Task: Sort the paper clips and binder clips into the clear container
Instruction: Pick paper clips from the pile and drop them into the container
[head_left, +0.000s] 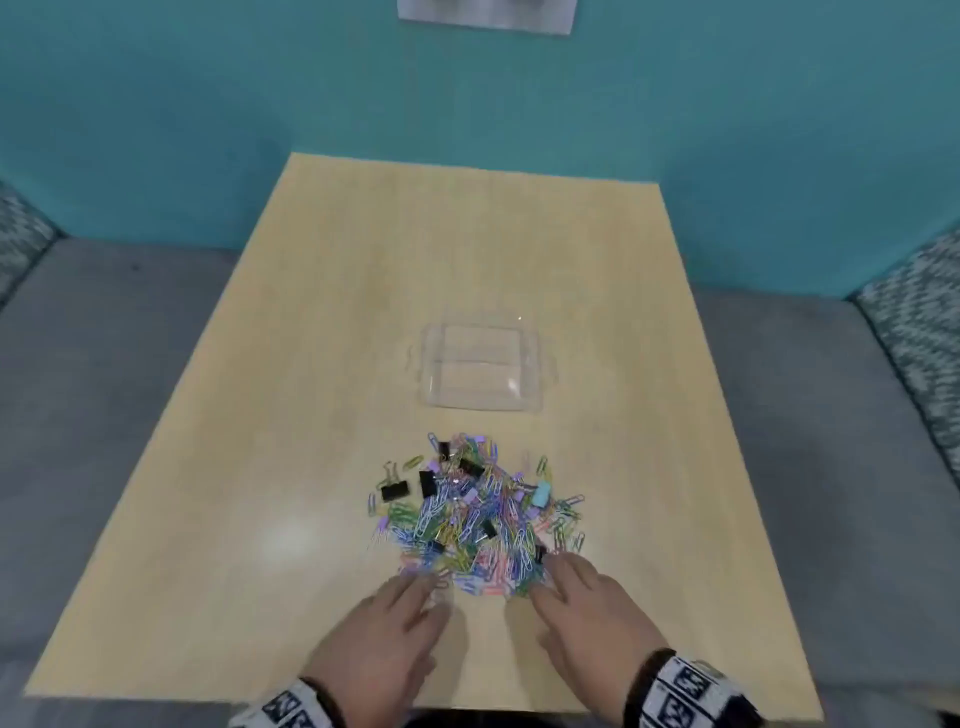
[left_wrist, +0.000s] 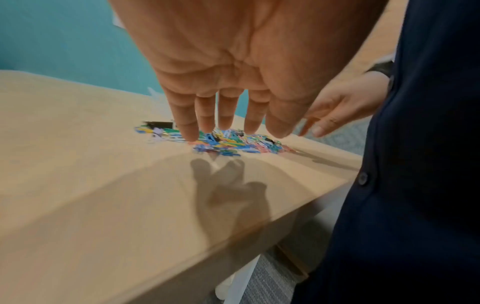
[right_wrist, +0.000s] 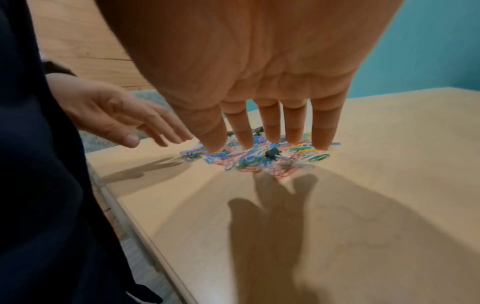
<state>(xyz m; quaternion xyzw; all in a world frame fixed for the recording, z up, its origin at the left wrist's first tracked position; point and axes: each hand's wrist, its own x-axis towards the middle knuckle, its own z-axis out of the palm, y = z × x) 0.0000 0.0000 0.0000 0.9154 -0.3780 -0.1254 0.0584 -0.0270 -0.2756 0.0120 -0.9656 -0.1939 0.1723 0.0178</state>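
Observation:
A heap of coloured paper clips (head_left: 478, 519) mixed with black binder clips (head_left: 395, 490) lies on the wooden table, near its front half. Behind the heap stands the clear container (head_left: 483, 369), holding nothing that I can see. My left hand (head_left: 410, 597) hovers at the heap's near-left edge with straight, spread fingers (left_wrist: 191, 131). At the near-right edge my right hand (head_left: 561, 577) is likewise open, its fingertips (right_wrist: 323, 142) just above or touching the clips (right_wrist: 259, 158). Neither hand holds anything.
The light wooden table (head_left: 260, 415) has bare surface to the left and right of the heap. Grey cushions (head_left: 93, 389) flank it, and a teal wall (head_left: 467, 93) rises behind. A pale blue binder clip (head_left: 541, 492) lies on the heap's right side.

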